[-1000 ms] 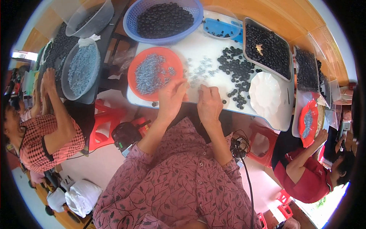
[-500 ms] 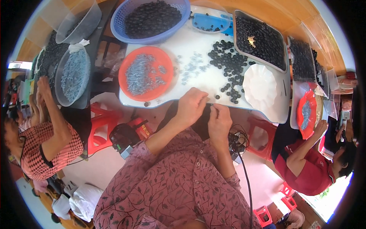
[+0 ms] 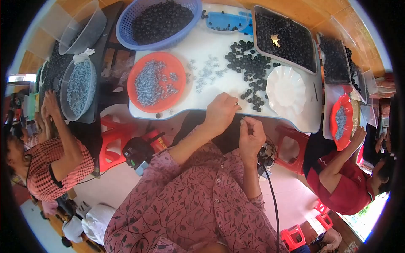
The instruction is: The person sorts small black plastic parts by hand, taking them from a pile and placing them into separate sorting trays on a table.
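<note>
At the table's near edge my left hand is closed in a pinch, with a small dark piece just showing at its fingertips. Just below and to its right, my right hand pinches thumb against fingers; whatever it holds is too small to name. Beyond both hands, loose black ring-like parts are scattered over the white tabletop. Small clear or silvery pieces lie left of them. An orange-red plate holds a heap of similar silvery pieces. One black part sits alone by the front edge.
A blue basket and a metal-rimmed tray, both full of black parts, stand at the back. A white scalloped dish is at right, near a clear lidlike tray. People work on either side; a black cable hangs beside my right arm.
My hands have shifted slightly right in view and moved apart at the fingertips. The right fingers are turned up more. The whole view has tilted a little; the table items stay in place.
</note>
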`<state>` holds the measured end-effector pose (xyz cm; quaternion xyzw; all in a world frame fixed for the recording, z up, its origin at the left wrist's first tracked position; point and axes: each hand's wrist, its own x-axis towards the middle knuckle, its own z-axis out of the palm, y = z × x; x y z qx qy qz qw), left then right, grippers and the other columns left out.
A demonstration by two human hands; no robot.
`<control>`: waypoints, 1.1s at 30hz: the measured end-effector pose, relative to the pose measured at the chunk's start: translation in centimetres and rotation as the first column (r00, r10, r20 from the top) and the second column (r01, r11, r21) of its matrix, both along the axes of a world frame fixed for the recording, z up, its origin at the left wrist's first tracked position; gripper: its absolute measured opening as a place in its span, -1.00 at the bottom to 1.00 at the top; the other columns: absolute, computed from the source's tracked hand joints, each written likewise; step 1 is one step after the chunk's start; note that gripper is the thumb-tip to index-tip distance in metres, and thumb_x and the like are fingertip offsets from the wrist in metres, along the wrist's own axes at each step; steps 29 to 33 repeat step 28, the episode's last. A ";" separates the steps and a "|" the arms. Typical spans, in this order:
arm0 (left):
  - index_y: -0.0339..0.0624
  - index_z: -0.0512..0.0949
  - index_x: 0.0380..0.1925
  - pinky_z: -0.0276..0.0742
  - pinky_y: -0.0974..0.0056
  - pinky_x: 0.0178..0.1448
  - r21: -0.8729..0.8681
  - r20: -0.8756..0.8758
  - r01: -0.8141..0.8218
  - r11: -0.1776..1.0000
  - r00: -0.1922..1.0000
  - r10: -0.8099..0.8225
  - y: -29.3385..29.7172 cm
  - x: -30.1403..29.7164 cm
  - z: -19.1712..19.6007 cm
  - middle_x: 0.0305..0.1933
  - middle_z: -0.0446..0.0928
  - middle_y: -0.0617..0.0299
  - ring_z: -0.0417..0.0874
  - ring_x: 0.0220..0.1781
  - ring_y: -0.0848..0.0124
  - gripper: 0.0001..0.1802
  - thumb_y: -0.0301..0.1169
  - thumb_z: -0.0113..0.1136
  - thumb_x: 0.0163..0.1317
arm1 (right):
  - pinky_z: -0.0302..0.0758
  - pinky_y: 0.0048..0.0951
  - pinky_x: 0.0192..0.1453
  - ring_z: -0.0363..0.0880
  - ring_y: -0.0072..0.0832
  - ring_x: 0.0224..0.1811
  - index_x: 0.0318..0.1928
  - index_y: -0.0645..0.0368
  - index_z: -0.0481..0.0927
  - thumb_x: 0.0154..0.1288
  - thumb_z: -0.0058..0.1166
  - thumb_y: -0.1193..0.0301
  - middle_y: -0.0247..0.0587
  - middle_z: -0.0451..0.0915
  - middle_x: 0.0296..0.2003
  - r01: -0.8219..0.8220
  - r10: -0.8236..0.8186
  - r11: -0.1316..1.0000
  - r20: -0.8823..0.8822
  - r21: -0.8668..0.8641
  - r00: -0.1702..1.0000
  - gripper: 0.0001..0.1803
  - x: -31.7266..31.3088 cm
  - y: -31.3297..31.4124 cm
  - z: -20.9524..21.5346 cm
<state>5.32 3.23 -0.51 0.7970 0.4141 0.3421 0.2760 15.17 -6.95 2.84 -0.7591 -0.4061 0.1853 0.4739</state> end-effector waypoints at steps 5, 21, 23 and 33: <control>-0.28 0.59 -0.07 0.59 0.36 -0.36 -0.669 0.529 0.303 0.678 0.836 0.148 -0.1 -2.6 0.3 -0.17 0.64 0.13 0.71 -0.22 0.36 -0.71 -0.48 0.32 0.20 | 0.49 -0.59 -0.20 0.52 -0.67 -0.34 -0.19 0.27 0.61 0.26 0.20 0.60 -0.32 0.62 -0.32 -0.051 0.052 0.998 -0.031 0.036 0.998 -0.88 -0.1 0.2 0.4; -0.39 0.48 0.14 0.69 0.27 0.09 -0.488 0.809 0.816 0.310 0.289 0.512 -1.5 -5.6 -0.1 0.05 0.58 -0.09 0.69 -0.04 0.31 -0.65 -0.58 0.08 0.37 | 0.47 -0.64 -0.12 0.52 -0.66 -0.24 -0.17 0.27 0.60 0.28 0.22 0.60 -0.34 0.59 -0.25 -0.137 0.169 0.985 -0.409 0.105 0.897 -0.87 -1.1 0.5 0.4; -0.40 0.47 0.15 0.68 0.28 0.09 -0.485 0.798 0.823 0.297 0.276 0.536 -1.6 -5.8 0.0 0.05 0.58 -0.10 0.69 -0.04 0.30 -0.65 -0.57 0.06 0.38 | 0.47 -0.64 -0.11 0.52 -0.66 -0.23 -0.17 0.27 0.60 0.27 0.22 0.60 -0.34 0.59 -0.24 -0.146 0.172 0.985 -0.401 0.095 0.900 -0.87 -1.3 0.6 1.0; -0.40 0.45 0.17 0.67 0.27 0.11 -0.439 0.823 0.847 0.299 0.246 0.512 -1.7 -6.2 -0.5 0.08 0.57 -0.11 0.68 0.00 0.29 -0.64 -0.55 0.05 0.40 | 0.47 -0.64 -0.07 0.52 -0.64 -0.19 -0.16 0.26 0.60 0.28 0.22 0.60 -0.32 0.59 -0.20 -0.166 0.193 0.981 -0.423 0.101 0.885 -0.87 -1.4 0.5 1.3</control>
